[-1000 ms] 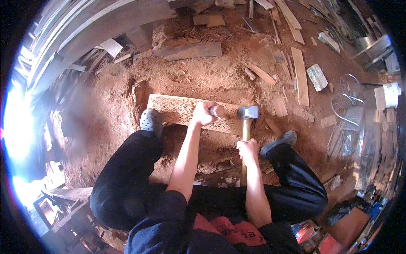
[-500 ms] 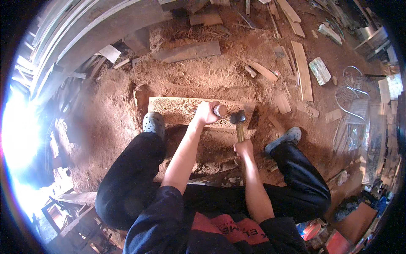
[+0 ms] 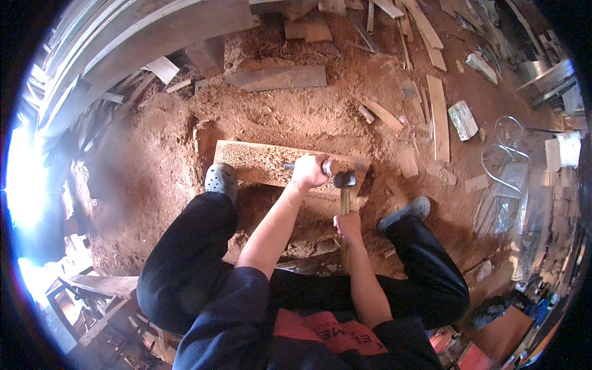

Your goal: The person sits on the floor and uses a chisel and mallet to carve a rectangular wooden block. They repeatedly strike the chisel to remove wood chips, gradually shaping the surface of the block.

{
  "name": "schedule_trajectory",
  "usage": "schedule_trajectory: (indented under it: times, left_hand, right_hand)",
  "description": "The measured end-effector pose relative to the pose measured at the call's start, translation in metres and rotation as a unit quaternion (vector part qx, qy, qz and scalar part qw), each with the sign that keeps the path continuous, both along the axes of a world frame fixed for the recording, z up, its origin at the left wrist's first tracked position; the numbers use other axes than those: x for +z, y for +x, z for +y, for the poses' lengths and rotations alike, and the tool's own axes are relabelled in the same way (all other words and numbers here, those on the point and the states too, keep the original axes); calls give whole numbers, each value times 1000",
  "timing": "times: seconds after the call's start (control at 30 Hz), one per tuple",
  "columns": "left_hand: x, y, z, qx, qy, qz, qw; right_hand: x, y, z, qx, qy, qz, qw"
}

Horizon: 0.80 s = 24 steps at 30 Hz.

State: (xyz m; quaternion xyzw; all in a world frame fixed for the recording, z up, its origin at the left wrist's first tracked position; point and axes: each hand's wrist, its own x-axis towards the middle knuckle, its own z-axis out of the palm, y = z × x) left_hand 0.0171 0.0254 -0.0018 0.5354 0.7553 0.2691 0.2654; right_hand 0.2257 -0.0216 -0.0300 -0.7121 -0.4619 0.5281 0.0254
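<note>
A thick wooden board (image 3: pixel 243 161) with a rough, chipped upper face lies crosswise in front of me. My left hand (image 3: pixel 310 171) is closed around a chisel (image 3: pixel 329 167) above the board's right half. The chisel's handle end points right, and a short piece of metal blade shows left of my fist; where its edge meets the wood I cannot make out. My right hand (image 3: pixel 348 226) grips the wooden handle of a hammer (image 3: pixel 345 179). Its dark head is just right of the chisel's handle end, with a small gap between them.
My feet in grey clogs (image 3: pixel 222 181) flank the board, the left one against its edge. Reddish dirt and wood chips cover the ground. Loose planks (image 3: pixel 438 117), a pale block (image 3: pixel 463 120) and a wire rack (image 3: pixel 507 163) lie to the right. Long stacked timbers (image 3: pixel 172 34) fill the upper left.
My left hand has shifted right and tipped the chisel over, so its handle end now faces right and its blade shows. The hammer stands more upright in my right hand.
</note>
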Motion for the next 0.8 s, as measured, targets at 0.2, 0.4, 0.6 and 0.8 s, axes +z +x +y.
schedule_trajectory:
  times: [0.2, 0.4, 0.6, 0.8]
  left_hand:
    - [7, -6, -2, -5, 27, -9, 1000]
    - [-8, -8, -2, -12, 56, -18, 998]
    - [-2, -7, -5, -20, 32, -22, 999]
    - [-8, -16, 5, -5, 36, -31, 999]
  right_hand:
    - [50, 17, 15, -85, -48, 90, 991]
    - [209, 54, 50, -300, 107, 307, 897]
    - [280, 47, 61, -306, 400, 442, 742]
    - [113, -27, 19, 19, 95, 27, 995]
